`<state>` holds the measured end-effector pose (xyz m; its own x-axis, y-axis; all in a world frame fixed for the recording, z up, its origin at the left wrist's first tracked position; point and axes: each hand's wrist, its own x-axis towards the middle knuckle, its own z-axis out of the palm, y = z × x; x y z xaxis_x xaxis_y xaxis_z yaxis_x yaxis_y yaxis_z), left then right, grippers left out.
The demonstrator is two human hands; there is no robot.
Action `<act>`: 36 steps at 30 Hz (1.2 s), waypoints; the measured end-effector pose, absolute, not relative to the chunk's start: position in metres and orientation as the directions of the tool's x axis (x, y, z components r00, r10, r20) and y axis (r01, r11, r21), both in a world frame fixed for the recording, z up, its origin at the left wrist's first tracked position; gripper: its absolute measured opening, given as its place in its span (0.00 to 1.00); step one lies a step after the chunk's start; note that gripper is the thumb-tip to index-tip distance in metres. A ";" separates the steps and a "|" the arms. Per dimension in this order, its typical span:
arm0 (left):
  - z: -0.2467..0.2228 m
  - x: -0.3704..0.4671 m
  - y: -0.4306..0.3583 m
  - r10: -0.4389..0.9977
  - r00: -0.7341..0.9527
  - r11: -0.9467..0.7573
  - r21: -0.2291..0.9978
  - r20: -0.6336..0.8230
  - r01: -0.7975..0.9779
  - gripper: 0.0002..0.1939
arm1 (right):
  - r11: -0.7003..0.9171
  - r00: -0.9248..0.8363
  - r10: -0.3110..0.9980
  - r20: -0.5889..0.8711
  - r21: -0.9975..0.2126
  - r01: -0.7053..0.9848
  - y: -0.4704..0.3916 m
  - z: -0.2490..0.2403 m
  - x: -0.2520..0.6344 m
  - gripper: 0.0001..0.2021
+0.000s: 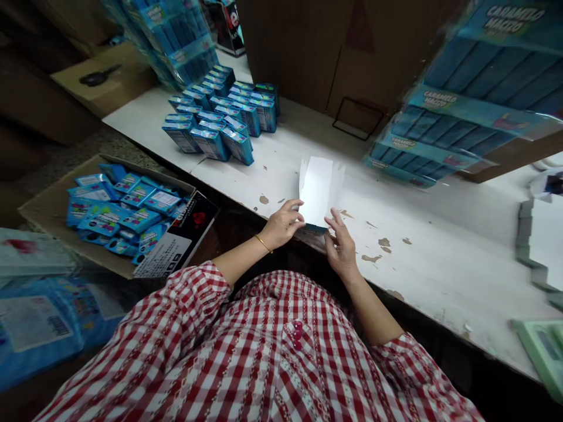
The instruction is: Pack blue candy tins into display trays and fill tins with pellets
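Watching remotely, I see the left hand [284, 227] curled at the open carton [318, 190], whether clamped I cannot tell, and the right hand [343, 249] opposite, fingers apart.

White inside, teal outside on carton [317, 190]; blue on boxes [211, 145]; red-and-white check on shirt [246, 357]; gold on bracelet [264, 244]; brown-patched white on table [444, 258]

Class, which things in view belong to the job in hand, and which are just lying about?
Likely job things:
open white-lined carton, between left hand and right hand
standing blue boxes
blue packs in cardboard box

Apparently lying about:
dark scissors-like tool
green device
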<state>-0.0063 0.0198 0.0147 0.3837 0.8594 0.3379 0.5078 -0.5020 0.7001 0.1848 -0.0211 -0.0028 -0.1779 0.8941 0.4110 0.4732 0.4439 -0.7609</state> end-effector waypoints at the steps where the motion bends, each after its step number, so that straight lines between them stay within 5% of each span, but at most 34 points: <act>1: 0.017 -0.008 0.021 0.843 0.420 -0.521 0.707 0.336 0.479 0.06 | 0.448 -0.177 0.892 0.416 -0.762 0.468 -0.021 -0.003 0.185 0.21; 15: 0.022 -0.029 0.039 0.749 0.613 -0.549 0.752 0.249 0.366 0.04 | 0.431 -0.208 0.847 0.489 -0.404 0.807 -0.010 -0.002 0.169 0.09; 25: 0.025 -0.021 0.035 0.809 0.543 -0.541 0.647 0.225 0.537 0.07 | 0.517 -0.507 0.855 0.114 -0.100 0.850 0.008 0.038 0.176 0.13; 32: 0.028 -0.018 0.036 0.773 0.580 -0.599 0.593 0.255 0.537 0.08 | 0.383 -0.426 0.888 -0.174 -0.237 0.893 0.031 0.043 0.175 0.12; 36: 0.029 -0.012 0.036 0.819 0.533 -0.549 0.554 0.211 0.625 0.07 | 0.427 -0.426 0.897 0.117 -0.478 0.768 0.024 0.026 0.184 0.14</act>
<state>-0.0116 0.0358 0.0290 0.5328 0.8194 0.2113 0.6253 -0.5495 0.5541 0.1843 0.0245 0.0265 -0.4265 0.8969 0.1170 0.7675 0.4273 -0.4779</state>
